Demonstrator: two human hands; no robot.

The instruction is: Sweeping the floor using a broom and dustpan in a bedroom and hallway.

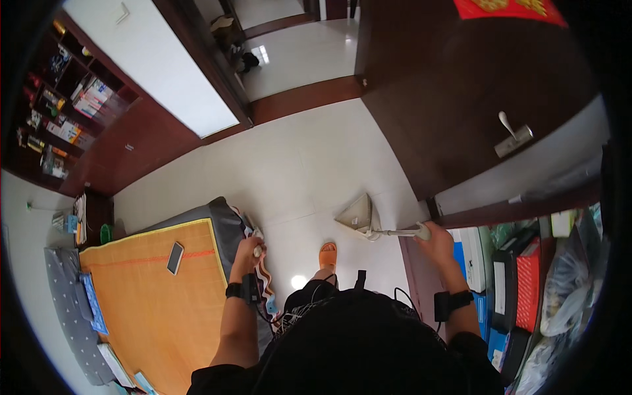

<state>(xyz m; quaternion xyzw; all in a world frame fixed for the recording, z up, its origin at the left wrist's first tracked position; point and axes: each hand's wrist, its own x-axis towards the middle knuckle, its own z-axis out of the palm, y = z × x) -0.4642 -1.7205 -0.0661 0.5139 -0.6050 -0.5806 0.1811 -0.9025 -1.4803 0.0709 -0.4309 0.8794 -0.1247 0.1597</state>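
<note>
My right hand (438,245) grips the end of the pale handle of a long-handled dustpan (359,217). The beige pan has a toothed edge and is seen low over the tiled floor, ahead and left of that hand. Beside the bed's corner, my left hand (249,254) is closed around a light-coloured rod (257,251), whose rounded end shows at the fist. The rest of the rod is mostly hidden, so I cannot tell what tool it belongs to. An orange slipper (327,256) is on one foot, between the two hands.
At left stands a bed with an orange mat (148,286) and a smartphone (175,258) on it. Storage boxes (528,286) and plastic bags fill a shelf at right. A dark door (469,84) stands beside the doorway sill (306,100). A cabinet (138,143) is at upper left.
</note>
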